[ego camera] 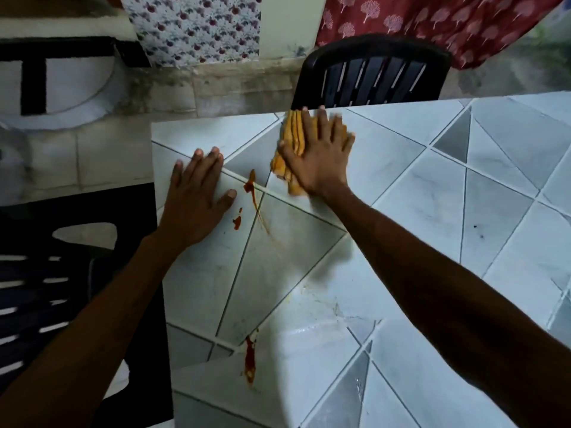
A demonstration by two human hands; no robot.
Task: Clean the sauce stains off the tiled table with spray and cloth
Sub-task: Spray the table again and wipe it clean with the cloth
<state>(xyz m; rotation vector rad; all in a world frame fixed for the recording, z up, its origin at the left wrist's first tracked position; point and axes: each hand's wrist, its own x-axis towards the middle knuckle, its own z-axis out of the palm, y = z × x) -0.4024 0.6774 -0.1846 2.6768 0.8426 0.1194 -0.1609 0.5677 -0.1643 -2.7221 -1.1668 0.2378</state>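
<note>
The tiled table (pixel 432 193) fills the right and middle of the head view, its tiles white and grey. My right hand (pixel 318 156) presses flat with straight fingers on a folded yellow cloth (pixel 292 140) near the table's far edge. My left hand (pixel 197 196) rests flat on the table near its left edge. Red sauce stains (pixel 250 186) streak the tiles between the two hands, with a small blob (pixel 237 222) below. Another red stain (pixel 249 362) lies nearer to me. A wet smeared patch (pixel 312 304) shines on the tiles. No spray bottle is in view.
A black plastic chair (pixel 370 75) stands behind the table's far edge. A second black chair (pixel 46 288) sits at the left beside the table. Patterned fabrics (pixel 197 26) hang on the wall behind. The floor at the left is pale tile.
</note>
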